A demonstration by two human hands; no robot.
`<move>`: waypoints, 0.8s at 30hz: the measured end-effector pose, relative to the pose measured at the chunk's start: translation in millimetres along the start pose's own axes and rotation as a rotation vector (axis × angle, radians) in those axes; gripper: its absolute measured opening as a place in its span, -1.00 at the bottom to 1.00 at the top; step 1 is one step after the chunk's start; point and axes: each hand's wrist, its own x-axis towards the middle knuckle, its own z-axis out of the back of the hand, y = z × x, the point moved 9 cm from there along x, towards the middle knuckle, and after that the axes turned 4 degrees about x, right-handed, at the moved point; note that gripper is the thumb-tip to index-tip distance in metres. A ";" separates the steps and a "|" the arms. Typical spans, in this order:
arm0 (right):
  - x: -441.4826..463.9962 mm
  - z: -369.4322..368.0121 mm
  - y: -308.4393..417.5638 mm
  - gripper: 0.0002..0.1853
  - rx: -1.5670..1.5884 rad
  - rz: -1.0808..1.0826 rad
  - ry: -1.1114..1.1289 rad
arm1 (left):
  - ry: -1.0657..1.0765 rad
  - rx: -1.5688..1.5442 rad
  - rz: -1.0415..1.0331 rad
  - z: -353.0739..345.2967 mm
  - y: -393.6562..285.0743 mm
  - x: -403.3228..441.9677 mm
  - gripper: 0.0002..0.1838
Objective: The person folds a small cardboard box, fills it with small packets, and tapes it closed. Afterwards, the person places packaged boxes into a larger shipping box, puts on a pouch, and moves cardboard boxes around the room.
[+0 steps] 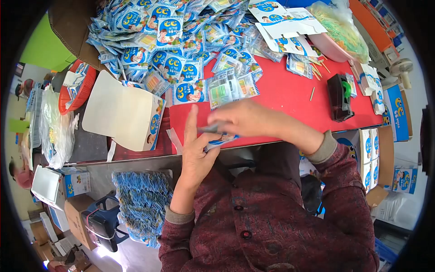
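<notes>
Working at the front edge of a red worktop [283, 86], near its middle, with both hands close together. Clasping a blue-and-white packet [226, 138] in the left hand [197, 148] just over that edge, pointing the index finger toward the far edge and bending the thumb and lower fingers narrowly about the packet. Bringing the right hand [244, 118] in over the packet from the right, turning its fingers toward the left hand; blurring too much there, being unable to tell the spread or grip of the right fingers, or the nature of a grey shape [214, 128] beside them. Wearing maroon sleeves [346, 181].

Facing a broad heap of packets [170, 34], spreading from the far edge toward the middle of the worktop. Having an open white carton [120, 111] lying left of the hands, by the front edge, with a red basket [85, 93] standing near the left edge. Having a black tape dispenser [337, 99] standing near the front right corner, thin sticks [312, 94] lying loose left of it, and a pink bowl [328, 47] sitting toward the far right corner, carrying a clear bag [343, 31].
</notes>
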 end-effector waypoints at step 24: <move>50.8 16.4 -84.2 -0.71 -0.541 -0.126 0.161 | 0.105 -0.167 0.219 -15.8 22.1 -0.3 -0.77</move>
